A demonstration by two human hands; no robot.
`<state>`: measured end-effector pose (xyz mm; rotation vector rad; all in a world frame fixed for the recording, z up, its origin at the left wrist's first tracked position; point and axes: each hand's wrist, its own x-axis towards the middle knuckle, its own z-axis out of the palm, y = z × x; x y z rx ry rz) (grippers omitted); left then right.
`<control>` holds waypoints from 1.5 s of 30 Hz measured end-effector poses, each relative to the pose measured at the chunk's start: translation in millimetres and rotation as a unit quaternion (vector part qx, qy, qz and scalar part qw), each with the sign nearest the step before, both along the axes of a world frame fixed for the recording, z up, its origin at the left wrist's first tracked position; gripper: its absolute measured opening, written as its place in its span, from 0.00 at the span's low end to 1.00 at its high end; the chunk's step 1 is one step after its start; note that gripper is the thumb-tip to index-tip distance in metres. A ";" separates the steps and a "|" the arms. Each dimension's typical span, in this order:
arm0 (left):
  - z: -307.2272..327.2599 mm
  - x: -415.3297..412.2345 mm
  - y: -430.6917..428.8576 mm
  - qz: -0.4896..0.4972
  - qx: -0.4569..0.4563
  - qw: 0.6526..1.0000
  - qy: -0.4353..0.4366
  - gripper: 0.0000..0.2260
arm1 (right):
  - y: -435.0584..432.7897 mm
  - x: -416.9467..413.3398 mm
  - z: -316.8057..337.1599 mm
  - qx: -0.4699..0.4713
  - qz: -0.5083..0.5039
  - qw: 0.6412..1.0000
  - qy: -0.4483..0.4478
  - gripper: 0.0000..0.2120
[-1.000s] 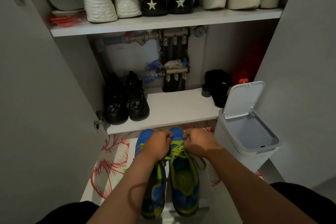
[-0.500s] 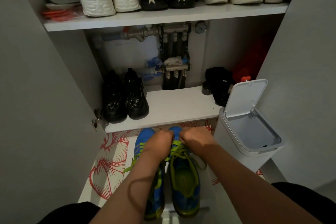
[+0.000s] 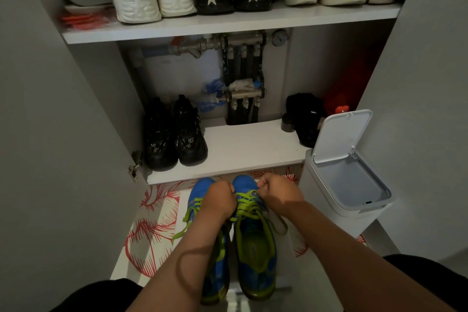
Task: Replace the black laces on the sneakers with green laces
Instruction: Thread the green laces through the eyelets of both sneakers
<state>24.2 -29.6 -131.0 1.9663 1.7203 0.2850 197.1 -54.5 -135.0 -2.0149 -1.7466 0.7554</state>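
Observation:
Two blue sneakers with yellow-green linings stand side by side on the floor, toes toward the cupboard. The right sneaker [image 3: 255, 243] carries a green lace [image 3: 247, 204] threaded across its front. The left sneaker [image 3: 200, 192] is partly hidden by my forearm; a loose green lace end [image 3: 186, 223] trails off its left side. My left hand [image 3: 220, 200] and my right hand [image 3: 278, 194] are both fisted over the front of the right sneaker, pinching its green lace from either side. No black lace is visible.
A white bin [image 3: 347, 185] with its lid up stands right of the sneakers. The open cupboard's lower shelf [image 3: 243, 152] holds black shoes [image 3: 174, 137]; the upper shelf [image 3: 228, 23] holds white and black shoes. A red-patterned mat [image 3: 152, 230] lies under the sneakers.
Both hands stay fisted on the right sneaker's green lace. The view has tilted slightly, so the cupboard sits a little higher in frame.

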 end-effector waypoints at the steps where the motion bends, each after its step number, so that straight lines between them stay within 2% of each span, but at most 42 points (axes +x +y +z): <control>1: -0.7 -2.4 -0.5 0.000 0.015 1.000 -0.018 0.05 | -2.0 1.3 2.7 0.015 0.012 1.000 -0.009 0.04; 4: -3.5 -9.8 0.0 -0.055 0.042 0.996 -0.048 0.06 | -8.0 4.1 10.6 0.030 0.063 0.996 -0.047 0.08; 6: -3.4 -13.4 -1.3 -0.092 0.049 0.994 -0.040 0.07 | -8.9 4.9 12.4 0.028 0.100 0.991 -0.080 0.10; 10: -2.1 -14.2 -3.3 -0.117 0.062 0.991 -0.006 0.08 | -4.3 2.5 8.5 0.018 0.161 0.974 -0.158 0.08; 14: 4.6 -10.7 -5.9 -0.159 0.078 0.982 0.071 0.09 | -6.0 -2.4 7.1 0.040 0.154 0.972 -0.174 0.11; 18: 4.8 -7.0 -7.4 -0.178 0.083 0.975 0.102 0.07 | -10.7 -6.5 5.8 0.064 0.096 0.984 -0.136 0.11; 20: 3.1 -5.2 -7.6 -0.167 0.066 0.979 0.098 0.05 | -11.3 -7.2 4.6 0.056 0.059 0.991 -0.102 0.10; 24: 1.2 -1.0 -9.9 -0.109 0.037 0.990 0.081 0.08 | -10.1 -7.8 1.6 0.013 -0.044 0.999 -0.005 0.07; 26: 0.5 0.1 -10.7 -0.093 0.028 0.994 0.056 0.07 | -7.9 -5.8 0.7 -0.004 -0.089 0.995 0.039 0.07; 28: 0.6 -1.3 -11.0 -0.086 0.030 0.995 0.029 0.05 | -7.1 -5.3 1.4 -0.012 -0.076 0.997 0.024 0.07; 31: 0.1 -6.3 -11.0 -0.094 0.048 0.994 -0.018 0.07 | -11.9 -8.8 7.6 0.021 -0.021 0.998 -0.055 0.08; 35: 0.8 -9.8 -9.2 -0.096 0.051 0.994 -0.015 0.06 | -14.3 -8.2 10.8 0.060 0.041 0.990 -0.118 0.08; 42: 4.2 2.3 -11.4 0.003 0.034 0.999 -0.037 0.10 | -10.4 -11.8 -0.3 0.024 -0.067 0.996 -0.047 0.08; 45: 4.1 -2.5 -9.5 -0.008 0.050 0.997 -0.060 0.05 | -11.4 -9.1 3.0 0.062 -0.024 0.995 -0.068 0.05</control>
